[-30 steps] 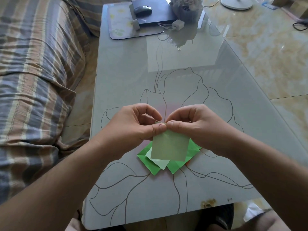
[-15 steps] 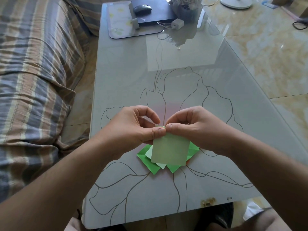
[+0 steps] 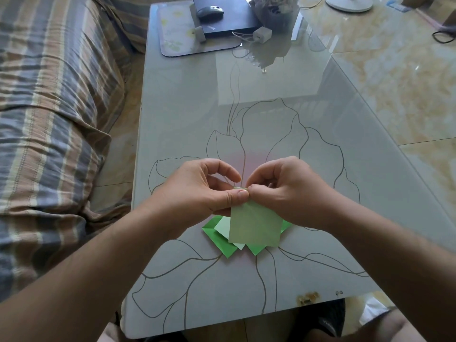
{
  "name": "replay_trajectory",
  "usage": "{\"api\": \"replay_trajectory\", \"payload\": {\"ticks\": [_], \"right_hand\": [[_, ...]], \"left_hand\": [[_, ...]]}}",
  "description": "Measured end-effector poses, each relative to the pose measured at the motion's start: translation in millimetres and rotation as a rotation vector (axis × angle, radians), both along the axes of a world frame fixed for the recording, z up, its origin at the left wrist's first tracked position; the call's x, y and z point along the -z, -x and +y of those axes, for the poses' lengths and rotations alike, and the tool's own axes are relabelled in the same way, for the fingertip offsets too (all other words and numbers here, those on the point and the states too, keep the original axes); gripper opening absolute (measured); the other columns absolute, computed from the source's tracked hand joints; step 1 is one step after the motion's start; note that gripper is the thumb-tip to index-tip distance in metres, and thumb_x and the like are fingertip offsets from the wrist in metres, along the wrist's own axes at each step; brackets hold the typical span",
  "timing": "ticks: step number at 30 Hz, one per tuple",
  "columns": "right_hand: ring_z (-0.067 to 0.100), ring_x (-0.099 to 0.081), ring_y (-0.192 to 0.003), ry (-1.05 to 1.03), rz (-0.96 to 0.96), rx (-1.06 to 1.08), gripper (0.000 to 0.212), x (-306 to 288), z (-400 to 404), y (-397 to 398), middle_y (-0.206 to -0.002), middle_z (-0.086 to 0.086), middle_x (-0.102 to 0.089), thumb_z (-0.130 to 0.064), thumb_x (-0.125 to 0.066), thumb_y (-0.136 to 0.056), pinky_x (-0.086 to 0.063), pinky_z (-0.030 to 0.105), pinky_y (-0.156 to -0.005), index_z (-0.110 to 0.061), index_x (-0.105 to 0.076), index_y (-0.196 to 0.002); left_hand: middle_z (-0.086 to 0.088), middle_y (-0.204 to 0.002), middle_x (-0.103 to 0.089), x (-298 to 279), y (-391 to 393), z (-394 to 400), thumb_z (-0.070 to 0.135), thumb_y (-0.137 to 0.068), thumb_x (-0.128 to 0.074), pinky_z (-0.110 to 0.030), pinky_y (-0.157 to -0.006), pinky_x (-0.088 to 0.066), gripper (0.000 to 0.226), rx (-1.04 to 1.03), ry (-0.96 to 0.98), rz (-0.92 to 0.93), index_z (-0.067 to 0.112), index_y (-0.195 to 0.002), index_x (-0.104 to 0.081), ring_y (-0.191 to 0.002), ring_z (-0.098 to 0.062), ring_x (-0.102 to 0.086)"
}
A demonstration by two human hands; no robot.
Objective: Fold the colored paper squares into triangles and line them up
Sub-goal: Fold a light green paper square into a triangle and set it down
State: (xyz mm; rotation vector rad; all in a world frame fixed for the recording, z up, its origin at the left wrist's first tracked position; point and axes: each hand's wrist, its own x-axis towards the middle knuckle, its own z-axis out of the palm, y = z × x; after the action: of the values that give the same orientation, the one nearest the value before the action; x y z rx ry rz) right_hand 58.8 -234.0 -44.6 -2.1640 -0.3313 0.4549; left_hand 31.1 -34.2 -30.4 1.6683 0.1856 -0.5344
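Over green paper pile [image 3: 219, 239]: both hands pinch pale sheet [image 3: 255, 224]; mouse [image 3: 210, 11] far end

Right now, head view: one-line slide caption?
Both hands pinch a pale green paper above green sheets on the table.

Soft daylight, glare across table [image 3: 283, 99] top centre and floor [image 3: 394, 77] upper right; faint shadows, sharp centre, wide-angle bowing at edges

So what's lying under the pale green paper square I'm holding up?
Bright green folded papers and a lighter mint sheet on the glass table; their middles are covered.
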Motion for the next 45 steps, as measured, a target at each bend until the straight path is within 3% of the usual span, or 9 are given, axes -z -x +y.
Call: {"api": "replay_trajectory", "payload": {"ticks": [3,9,17,23,27,30,34,41,45], "right_hand": [[0.005,-0.053,-0.058,-0.028,0.044,0.046,0.015,-1.2,-0.6,-2.0,-0.063,-0.008,-0.065,-0.022,-0.067,-0.087,-0.044,0.028,-0.057,-0.023,-0.076,-0.075],[0.011,-0.055,-0.063,-0.088,0.119,0.077,0.016,-4.0,0.7,-0.9,-0.067,-0.002,-0.067,-0.017,-0.067,-0.087,-0.046,0.034,-0.062,-0.019,-0.077,-0.075],[0.010,-0.053,-0.060,-0.125,0.158,0.092,0.017,-4.7,3.4,2.3,-0.063,-0.005,-0.063,-0.017,-0.068,-0.088,-0.043,0.030,-0.058,-0.016,-0.077,-0.074],[0.016,-0.050,-0.065,-0.175,0.231,0.102,0.018,-6.6,1.9,-0.1,-0.068,0.005,-0.058,-0.020,-0.067,-0.089,-0.039,0.036,-0.064,-0.008,-0.076,-0.079],[0.019,-0.054,-0.068,-0.179,0.285,0.072,0.035,-6.9,0.5,-1.2,-0.074,0.009,-0.063,-0.042,-0.073,-0.079,-0.040,0.038,-0.066,-0.007,-0.077,-0.085],[0.013,-0.058,-0.067,-0.141,0.283,0.053,0.026,-5.9,0.5,-0.6,-0.074,0.006,-0.069,-0.037,-0.081,-0.086,-0.044,0.037,-0.065,-0.011,-0.079,-0.084],[0.014,-0.059,-0.069,-0.117,0.302,0.016,0.027,-7.5,-0.5,-0.3,-0.087,0.019,-0.074,-0.040,-0.084,-0.083,-0.045,0.037,-0.066,-0.014,-0.080,-0.085],[0.010,-0.058,-0.064,-0.071,0.318,-0.009,0.013,-7.9,-0.3,1.3,-0.076,0.010,-0.072,-0.027,-0.079,-0.088,-0.044,0.029,-0.060,-0.014,-0.080,-0.084],[0.013,-0.060,-0.067,-0.098,0.370,-0.037,0.014,-10.1,-2.0,1.1,-0.084,0.017,-0.074,-0.024,-0.077,-0.091,-0.044,0.032,-0.063,-0.011,-0.080,-0.087]], "left_hand": [[-0.024,-0.097,-0.076,0.7,-2.0,1.8,0.006,-0.087,-0.076,-0.038,-0.077,-0.065,0.027,-0.045,0.074,0.022,0.001,-0.111,-0.065,-0.091,-0.039,-0.076],[-0.030,-0.102,-0.072,5.9,-4.3,2.9,-0.001,-0.090,-0.073,-0.046,-0.086,-0.063,0.021,-0.094,0.079,0.007,0.002,-0.109,-0.065,-0.092,-0.045,-0.074],[-0.022,-0.089,-0.070,8.7,-2.9,-1.8,-0.003,-0.092,-0.067,-0.031,-0.068,-0.060,0.023,-0.131,0.126,0.035,0.005,-0.114,-0.064,-0.074,-0.027,-0.071],[-0.022,-0.091,-0.073,10.0,-0.6,-3.0,0.000,-0.089,-0.074,-0.031,-0.070,-0.059,0.026,-0.121,0.099,-0.021,0.011,-0.111,-0.065,-0.076,-0.026,-0.072],[-0.019,-0.088,-0.072,10.3,-0.9,-2.6,0.002,-0.087,-0.078,-0.044,-0.083,-0.063,0.031,-0.108,0.084,-0.042,0.012,-0.113,-0.065,-0.081,-0.029,-0.074],[-0.020,-0.085,-0.072,9.1,0.4,-2.7,0.004,-0.083,-0.082,-0.052,-0.089,-0.062,0.037,-0.101,0.060,-0.054,0.014,-0.114,-0.066,-0.082,-0.034,-0.074],[-0.035,-0.093,-0.068,7.1,1.1,-3.1,0.003,-0.082,-0.084,-0.062,-0.095,-0.056,0.038,-0.088,0.044,-0.055,0.019,-0.113,-0.070,-0.090,-0.050,-0.070],[-0.019,-0.081,-0.066,6.4,1.7,-6.4,0.014,-0.068,-0.082,-0.056,-0.092,-0.058,0.045,-0.077,0.057,-0.028,0.025,-0.111,-0.073,-0.080,-0.032,-0.069],[-0.017,-0.080,-0.063,7.3,1.3,-6.2,-0.001,-0.079,-0.082,-0.054,-0.091,-0.058,0.043,-0.076,0.055,-0.021,0.021,-0.113,-0.072,-0.078,-0.029,-0.068]]}}
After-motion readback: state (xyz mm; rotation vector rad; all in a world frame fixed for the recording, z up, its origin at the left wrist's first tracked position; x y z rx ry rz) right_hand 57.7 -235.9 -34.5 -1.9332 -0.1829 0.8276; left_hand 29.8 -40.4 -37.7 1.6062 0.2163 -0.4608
